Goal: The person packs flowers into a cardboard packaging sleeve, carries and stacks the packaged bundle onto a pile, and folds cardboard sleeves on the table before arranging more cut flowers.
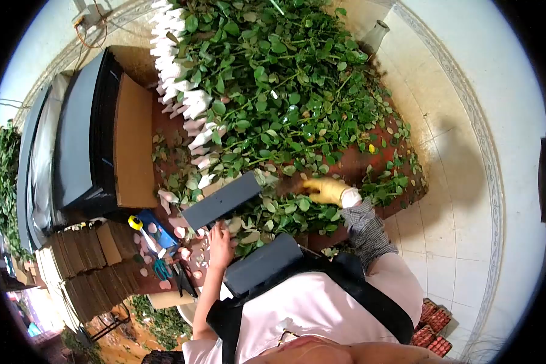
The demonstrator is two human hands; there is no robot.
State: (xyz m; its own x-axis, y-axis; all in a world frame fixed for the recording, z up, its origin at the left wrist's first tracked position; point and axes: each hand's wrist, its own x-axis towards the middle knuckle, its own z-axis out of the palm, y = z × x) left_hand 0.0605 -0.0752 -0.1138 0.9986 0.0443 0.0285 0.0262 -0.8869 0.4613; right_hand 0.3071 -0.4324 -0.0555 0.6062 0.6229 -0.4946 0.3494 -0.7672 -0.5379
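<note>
My left hand (pixel 220 244) is bare, its fingers bent up against the lower edge of a dark grey board (pixel 221 200), which lies tilted over leafy stems. My right hand (pixel 326 191) wears a yellow glove and reaches left over the stems, fingers spread, with blurred brown and green just beyond its fingertips. Long green stems with leaves (pixel 285 91) are piled beyond both hands, their heads in white sleeves (pixel 196 103) in a row on the left. Close to my body is a second dark box-like piece (pixel 264 264).
Large dark sheets (pixel 82 133) and brown cardboard (pixel 133 142) stand at the left, above stacked cardboard pieces (pixel 76 258). Teal-handled scissors (pixel 161 269), a blue object (pixel 158 230) and a yellow-capped bottle (pixel 136 223) lie left of my left hand. A glass bottle (pixel 375 39) stands by the wall.
</note>
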